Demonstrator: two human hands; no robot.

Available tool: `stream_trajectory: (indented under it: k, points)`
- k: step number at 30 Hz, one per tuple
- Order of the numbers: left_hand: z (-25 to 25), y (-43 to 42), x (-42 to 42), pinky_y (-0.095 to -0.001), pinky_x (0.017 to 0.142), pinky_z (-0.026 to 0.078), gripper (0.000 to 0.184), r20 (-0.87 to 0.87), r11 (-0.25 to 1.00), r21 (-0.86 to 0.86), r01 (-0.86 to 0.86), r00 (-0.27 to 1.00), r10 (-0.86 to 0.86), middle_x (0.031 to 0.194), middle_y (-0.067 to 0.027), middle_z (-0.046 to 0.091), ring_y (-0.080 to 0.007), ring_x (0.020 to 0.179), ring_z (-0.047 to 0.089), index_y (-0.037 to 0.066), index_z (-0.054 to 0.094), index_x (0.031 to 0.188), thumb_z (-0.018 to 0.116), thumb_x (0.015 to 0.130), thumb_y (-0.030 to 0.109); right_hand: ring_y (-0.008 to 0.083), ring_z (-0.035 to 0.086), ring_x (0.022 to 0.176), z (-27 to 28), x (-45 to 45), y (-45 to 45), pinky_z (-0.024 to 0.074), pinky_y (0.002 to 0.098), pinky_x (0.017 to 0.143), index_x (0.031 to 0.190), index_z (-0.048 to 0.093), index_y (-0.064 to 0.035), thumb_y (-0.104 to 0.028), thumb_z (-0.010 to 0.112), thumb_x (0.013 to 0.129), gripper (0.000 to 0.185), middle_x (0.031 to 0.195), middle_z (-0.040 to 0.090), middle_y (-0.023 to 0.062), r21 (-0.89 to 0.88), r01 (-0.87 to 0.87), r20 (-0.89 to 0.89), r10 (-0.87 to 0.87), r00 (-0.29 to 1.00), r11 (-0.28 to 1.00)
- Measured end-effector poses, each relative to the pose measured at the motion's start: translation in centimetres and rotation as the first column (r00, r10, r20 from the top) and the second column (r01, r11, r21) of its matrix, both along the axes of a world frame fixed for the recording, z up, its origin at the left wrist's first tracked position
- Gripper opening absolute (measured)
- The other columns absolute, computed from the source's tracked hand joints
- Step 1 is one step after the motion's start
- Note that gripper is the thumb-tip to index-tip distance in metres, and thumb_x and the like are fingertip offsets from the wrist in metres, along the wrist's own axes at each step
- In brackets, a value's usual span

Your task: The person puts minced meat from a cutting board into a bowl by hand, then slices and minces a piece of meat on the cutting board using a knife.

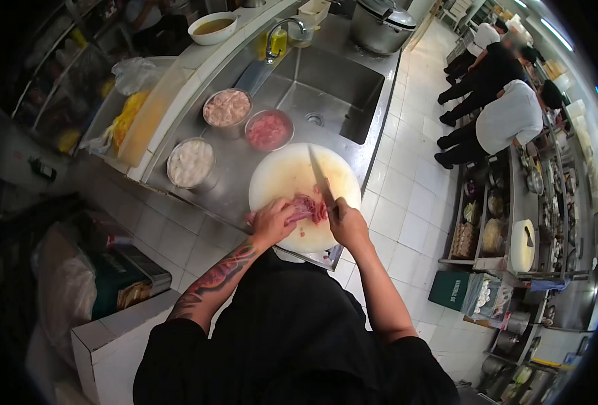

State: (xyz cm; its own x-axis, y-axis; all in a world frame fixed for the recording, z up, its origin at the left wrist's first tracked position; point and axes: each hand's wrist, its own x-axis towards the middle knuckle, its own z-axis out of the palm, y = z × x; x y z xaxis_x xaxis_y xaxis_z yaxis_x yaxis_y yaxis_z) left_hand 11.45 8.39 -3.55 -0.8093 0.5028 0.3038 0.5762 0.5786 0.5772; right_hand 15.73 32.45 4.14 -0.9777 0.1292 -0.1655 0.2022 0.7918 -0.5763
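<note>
On a round white cutting board [278,172] lies a piece of red meat [303,208], with small cut bits beside it. My left hand [274,221] is closed on the meat from the left. A knife [318,169] is in my right hand [347,223], its fingers wrapped round the handle and its blade pointing away over the board, just right of the meat. Beyond the board stand a metal bowl of red meat pieces [269,130], a bowl of paler pink meat [226,108] and a container of white pieces [191,163].
A sink [326,94] with a faucet [272,50] lies beyond the board, near a large lidded pot [382,27]. A white bowl of brown liquid [212,28] sits on the ledge. Several people [511,118] stand at the right by shelves.
</note>
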Motion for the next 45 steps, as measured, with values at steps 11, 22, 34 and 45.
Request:
stream_trajectory:
  k: [11,22,34,45]
  points:
    - [-0.1,1.0,-4.5,-0.0453,0.087,0.055,0.024,0.333,0.996,-0.012,0.085,0.94,-0.076,0.107,-0.0129,0.066,-0.0354,0.103,0.068,0.007,0.068,0.107,0.077,0.091,0.023,0.0305,0.07,0.054,-0.2,2.5,1.2,0.0533,0.0446,0.052,0.103,0.058,0.0018,-0.025,0.066,0.106,0.028,0.073,0.068,0.0218,-0.305,0.189,-0.137,-0.24,0.961,0.934]
    - [-4.7,11.0,-9.0,-0.0427,0.105,0.055,0.041,0.336,0.875,0.441,-0.199,0.941,0.045,0.132,-0.0209,0.067,-0.0347,0.121,0.067,0.001,0.059,0.137,0.066,0.096,0.005,0.0316,0.065,0.056,-8.0,7.4,3.1,0.0477,0.0439,0.056,0.097,0.055,0.0006,-0.021,0.064,0.107,0.025,0.066,0.064,0.0187,-0.364,0.272,-0.082,-0.321,0.944,0.891]
    - [-1.2,14.1,-7.3,-0.0465,0.101,0.051,0.017,-0.043,0.913,-0.042,0.405,0.913,-0.406,0.113,-0.0133,0.065,-0.0329,0.112,0.063,0.006,0.075,0.103,0.07,0.094,0.019,0.0096,0.051,0.047,-8.2,7.8,3.5,0.0392,0.0293,0.043,0.096,0.054,-0.0043,-0.018,0.061,0.111,0.021,0.064,0.056,0.0014,-0.624,0.363,-0.103,-0.533,0.84,0.693]
    - [1.2,6.0,-3.1,-0.048,0.103,0.053,0.06,0.028,0.941,-0.211,0.266,0.964,-0.266,0.135,-0.0111,0.059,-0.035,0.126,0.059,0.009,0.066,0.139,0.083,0.088,0.034,0.0534,0.07,0.085,-6.4,5.7,2.6,0.0541,0.0554,0.071,0.116,0.059,-0.0013,-0.025,0.066,0.105,0.026,0.089,0.073,0.0288,-0.248,0.192,-0.102,-0.222,0.97,0.95]
